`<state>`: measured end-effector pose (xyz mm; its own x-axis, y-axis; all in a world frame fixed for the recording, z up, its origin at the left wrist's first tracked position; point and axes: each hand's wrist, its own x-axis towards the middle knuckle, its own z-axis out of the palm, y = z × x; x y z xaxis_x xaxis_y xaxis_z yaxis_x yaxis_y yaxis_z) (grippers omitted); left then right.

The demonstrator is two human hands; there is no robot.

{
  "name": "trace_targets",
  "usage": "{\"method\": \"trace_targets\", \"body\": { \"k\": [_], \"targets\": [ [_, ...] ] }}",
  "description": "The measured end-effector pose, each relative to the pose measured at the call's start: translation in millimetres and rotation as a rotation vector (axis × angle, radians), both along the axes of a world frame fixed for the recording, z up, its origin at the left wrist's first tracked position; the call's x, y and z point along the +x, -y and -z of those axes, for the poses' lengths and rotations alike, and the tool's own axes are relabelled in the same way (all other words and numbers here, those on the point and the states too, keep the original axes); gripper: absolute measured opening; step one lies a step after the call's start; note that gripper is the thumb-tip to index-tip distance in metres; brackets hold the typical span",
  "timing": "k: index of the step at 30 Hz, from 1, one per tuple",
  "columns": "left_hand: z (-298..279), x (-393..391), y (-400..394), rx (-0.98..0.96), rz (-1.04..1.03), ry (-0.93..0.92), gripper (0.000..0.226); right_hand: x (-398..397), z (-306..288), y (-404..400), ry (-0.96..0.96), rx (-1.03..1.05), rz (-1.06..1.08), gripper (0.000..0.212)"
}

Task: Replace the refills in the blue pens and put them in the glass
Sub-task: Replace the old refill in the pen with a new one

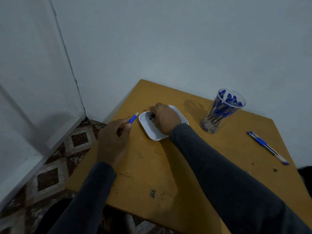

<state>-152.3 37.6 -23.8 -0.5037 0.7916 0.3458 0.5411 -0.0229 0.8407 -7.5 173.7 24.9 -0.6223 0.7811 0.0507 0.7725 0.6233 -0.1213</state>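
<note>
- Left hand [113, 134] over the near-left part of the worn mustard-yellow wooden table [194, 159], fingers curled round a blue-gripped clear plastic pen [132, 119]; its pale tip sticks up past the fingertips, pointing toward the wall.
- Right hand [164, 117] just beside the left, to its right — reaching down into a shallow white square dish with rounded corners [152, 132]. Fingers bent over a small dark item [152, 116] in the dish; too dim and small to say what it is, or whether the fingers actually pinch it.
- The dish sits between the two hands, its near-left corner close to the left hand's knuckles.
- Tall clear drinking glass [222, 110] well to the right of the right hand and a little farther back, near the wall. It stands upright, packed with blue-capped pens [226, 105] leaning at mixed angles.
- Two loose blue-and-clear pens [267, 147] lie side by side on the table, far right of the right forearm, near the table's right edge — slanting, touching or nearly so.
- Both arms in dark grey long sleeves [224, 169].
- A small black hash-like mark [152, 194] on the tabletop between the forearms.
- Left of the left hand, beyond the table edge: brown-and-cream patterned floor tiles [55, 164] and a pale grey wall corner [70, 78].
</note>
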Motion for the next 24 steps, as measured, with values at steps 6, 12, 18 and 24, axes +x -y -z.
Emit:
{"method": "trace_targets", "body": {
  "k": [6,12,18,24],
  "targets": [
    [-1.5,4.2,1.9,-0.016,0.003,0.067,0.023,0.9,-2.6,-5.4,-0.016,-0.051,-0.041,0.011],
    [-4.5,6.0,4.0,-0.028,0.001,0.041,0.023,-1.4,-5.1,-7.9,0.027,-0.073,-0.061,0.009],
    [-5.8,6.8,6.4,-0.020,0.017,0.052,0.023,8.1,-11.5,3.8,0.056,0.021,-0.115,0.014],
    [-12.1,15.8,11.6,0.048,0.038,-0.072,0.023,31.9,-47.8,30.9,0.046,0.044,-0.124,0.029]
  ]
}}
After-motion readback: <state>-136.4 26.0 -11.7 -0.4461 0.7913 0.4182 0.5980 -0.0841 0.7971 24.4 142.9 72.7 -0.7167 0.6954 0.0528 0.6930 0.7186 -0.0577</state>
